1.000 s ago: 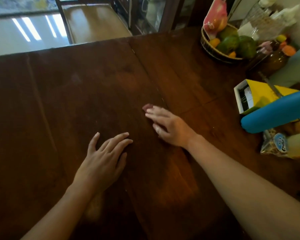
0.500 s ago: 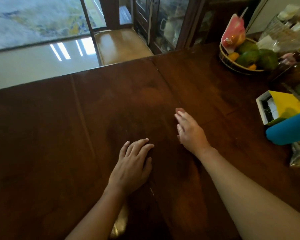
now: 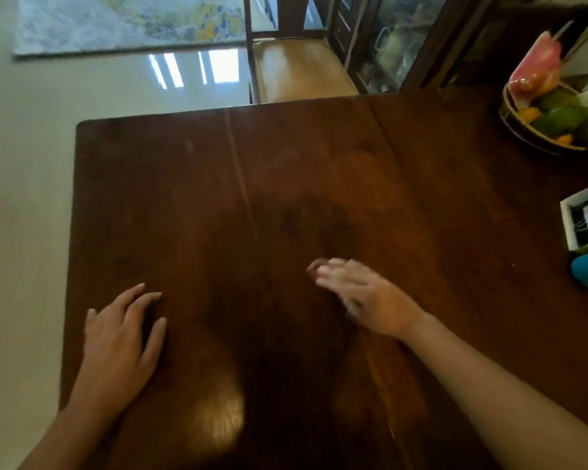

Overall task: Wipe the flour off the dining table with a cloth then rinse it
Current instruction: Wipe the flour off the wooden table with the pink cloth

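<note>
Left grip (image 3: 119, 337) lies flat, released, on the table (image 3: 421, 198); right grip (image 3: 370, 296), blurred, fingers straight, released too. Basket (image 3: 523, 134) and box (image 3: 572, 228) stand far right, chair (image 3: 299, 69) beyond.

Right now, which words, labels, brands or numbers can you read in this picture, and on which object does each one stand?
No text can be read.
Yellow box: dark marks inside its white open end, too blurred to read.
Pink bag in the fruit basket: no legible print.
</note>
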A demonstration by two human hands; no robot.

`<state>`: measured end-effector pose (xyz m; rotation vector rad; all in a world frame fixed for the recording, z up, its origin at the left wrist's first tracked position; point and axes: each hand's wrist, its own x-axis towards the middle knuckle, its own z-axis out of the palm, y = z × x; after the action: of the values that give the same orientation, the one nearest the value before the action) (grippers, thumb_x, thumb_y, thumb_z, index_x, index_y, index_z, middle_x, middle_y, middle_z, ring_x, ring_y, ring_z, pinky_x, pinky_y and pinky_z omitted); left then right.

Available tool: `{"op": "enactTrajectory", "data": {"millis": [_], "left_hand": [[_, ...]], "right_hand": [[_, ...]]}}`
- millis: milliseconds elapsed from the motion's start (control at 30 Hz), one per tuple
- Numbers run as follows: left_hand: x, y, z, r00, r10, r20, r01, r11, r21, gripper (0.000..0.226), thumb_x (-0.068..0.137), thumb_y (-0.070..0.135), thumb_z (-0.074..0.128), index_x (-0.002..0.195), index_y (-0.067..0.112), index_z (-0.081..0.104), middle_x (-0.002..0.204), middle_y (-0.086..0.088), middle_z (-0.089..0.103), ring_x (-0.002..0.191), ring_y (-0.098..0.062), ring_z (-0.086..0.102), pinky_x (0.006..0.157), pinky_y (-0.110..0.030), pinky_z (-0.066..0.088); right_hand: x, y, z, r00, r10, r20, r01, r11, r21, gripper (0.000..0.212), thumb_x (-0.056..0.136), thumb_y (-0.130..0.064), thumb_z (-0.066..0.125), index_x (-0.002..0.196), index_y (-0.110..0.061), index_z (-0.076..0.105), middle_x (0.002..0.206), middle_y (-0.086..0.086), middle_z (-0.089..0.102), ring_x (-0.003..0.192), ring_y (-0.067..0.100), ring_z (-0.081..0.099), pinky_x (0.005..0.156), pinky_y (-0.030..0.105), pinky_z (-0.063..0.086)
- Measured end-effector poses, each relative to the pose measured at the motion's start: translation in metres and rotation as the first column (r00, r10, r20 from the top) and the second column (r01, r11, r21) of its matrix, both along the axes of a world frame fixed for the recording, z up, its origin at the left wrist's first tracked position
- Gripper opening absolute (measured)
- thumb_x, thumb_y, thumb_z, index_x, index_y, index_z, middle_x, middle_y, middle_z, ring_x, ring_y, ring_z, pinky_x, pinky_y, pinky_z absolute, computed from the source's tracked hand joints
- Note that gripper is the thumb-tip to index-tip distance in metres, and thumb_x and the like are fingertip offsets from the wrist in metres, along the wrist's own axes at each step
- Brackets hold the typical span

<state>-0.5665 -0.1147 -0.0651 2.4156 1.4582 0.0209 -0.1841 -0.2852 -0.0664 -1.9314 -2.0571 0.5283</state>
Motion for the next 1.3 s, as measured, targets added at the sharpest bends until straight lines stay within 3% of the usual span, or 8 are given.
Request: {"op": "enactTrajectory", "data": {"millis": [167,433,700,800,900,1033,1167,1300], "left_hand": [[-0.050,-0.023,-0.011,0.999,-0.049,0.023,0.049,0.998,0.027,0.060,0.095,0.052,0.031,0.145,0.022,0.046,0.153,-0.008,0.037,0.132,-0.032,0.045,0.108,-0.059,0.029],[-0.060,-0.037,-0.014,0.929,0.263,0.259,-0.262,0.964,-0.040,0.046,0.098,0.018,0.052,0.142,0.009,0.046,0.149,-0.023,0.035,0.134,-0.042,0.036,0.112,-0.055,0.029],[-0.084,-0.062,0.007,0.819,0.424,0.387,-0.276,0.882,-0.382,0.054,0.102,0.022,0.049,0.151,0.021,0.025,0.146,-0.004,0.047,0.130,-0.023,0.050,0.104,-0.038,0.041],[-0.095,-0.088,0.013,0.729,0.534,0.429,-0.231,0.781,-0.580,0.060,0.102,0.030,0.049,0.153,0.032,0.018,0.143,0.011,0.041,0.128,-0.012,0.044,0.106,-0.037,0.039],[-0.102,-0.114,0.014,0.719,0.547,0.429,-0.242,0.775,-0.584,0.064,0.100,0.032,0.052,0.153,0.032,0.015,0.147,0.007,0.039,0.132,-0.015,0.042,0.109,-0.041,0.039],[-0.114,-0.146,0.008,0.800,0.501,0.329,-0.285,0.801,-0.527,0.081,0.093,0.050,0.055,0.153,0.032,0.004,0.156,-0.004,0.029,0.140,-0.030,0.036,0.112,-0.051,0.037],[-0.118,-0.189,0.003,0.922,0.388,0.010,-0.345,0.830,-0.438,0.108,0.079,0.078,0.045,0.149,0.038,-0.026,0.163,-0.012,0.003,0.145,-0.044,0.017,0.112,-0.063,0.030],[-0.122,-0.200,0.002,0.935,0.354,0.004,-0.319,0.846,-0.427,0.106,0.080,0.074,0.050,0.146,0.047,-0.028,0.162,-0.014,-0.003,0.146,-0.045,0.010,0.113,-0.064,0.027]], "right_hand": [[0.015,0.064,-0.002,0.585,-0.810,-0.045,0.811,0.583,0.048,0.057,0.103,-0.021,0.045,0.156,-0.013,0.025,0.160,0.008,0.032,0.145,0.023,0.035,0.113,0.031,0.037],[-0.138,0.097,-0.008,0.995,-0.098,-0.037,0.101,0.990,0.095,0.054,0.092,-0.005,0.051,0.146,-0.013,0.049,0.151,0.005,0.048,0.143,0.020,0.040,0.122,0.033,0.025],[-0.237,-0.046,-0.005,0.806,0.582,-0.112,-0.591,0.800,-0.100,0.058,0.100,-0.017,0.042,0.155,-0.030,0.030,0.164,-0.013,0.022,0.152,0.004,0.005,0.125,0.031,0.003],[-0.188,-0.081,-0.003,0.860,0.505,-0.078,-0.510,0.854,-0.103,0.057,0.097,-0.019,0.040,0.151,-0.036,0.035,0.161,-0.017,0.026,0.151,0.001,0.010,0.125,0.035,0.008],[-0.128,-0.093,0.000,0.986,-0.105,-0.132,0.103,0.994,-0.025,0.051,0.099,-0.012,0.046,0.144,-0.034,0.044,0.156,-0.011,0.039,0.150,0.005,0.022,0.124,0.041,0.016],[-0.122,-0.086,-0.007,0.796,-0.604,-0.044,0.604,0.797,-0.004,0.049,0.101,-0.006,0.047,0.147,-0.021,0.046,0.157,-0.001,0.039,0.149,0.011,0.020,0.125,0.044,0.016],[-0.192,-0.106,-0.014,0.920,-0.385,-0.071,0.391,0.917,0.086,0.051,0.096,-0.005,0.052,0.145,-0.021,0.050,0.152,0.000,0.047,0.146,0.019,0.034,0.122,0.043,0.025],[-0.227,-0.152,-0.016,0.991,-0.119,-0.064,0.123,0.990,0.074,0.045,0.101,-0.017,0.043,0.144,-0.025,0.050,0.152,-0.008,0.045,0.148,0.008,0.029,0.123,0.036,0.021]]}}
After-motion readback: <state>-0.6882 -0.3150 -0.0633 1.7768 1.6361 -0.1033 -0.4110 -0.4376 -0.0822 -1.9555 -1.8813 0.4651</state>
